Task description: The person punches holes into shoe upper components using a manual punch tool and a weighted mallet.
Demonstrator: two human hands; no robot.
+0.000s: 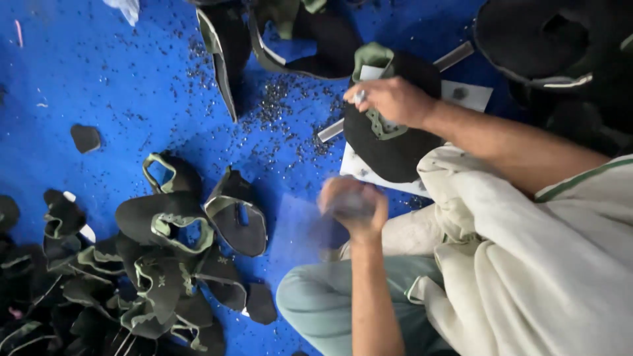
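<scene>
At upper centre the right hand [394, 100] pins a black shoe upper [389, 142] on a white board [364, 173]; the blurred left hand [353, 206] is fisted, contents unclear. More uppers [165, 264] are piled at lower left on the blue floor [99, 66].

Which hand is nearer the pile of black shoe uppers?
Left. The left hand hovers just right of the pile of black shoe uppers; the right hand rests farther away, on another upper.

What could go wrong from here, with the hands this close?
The left hand is motion-blurred close to the right hand, which pinches a small metal tool on the black upper piece; a stray stroke might hit fingers.
Loose dark specks on the blue floor could get under the piece and mark it.
</scene>
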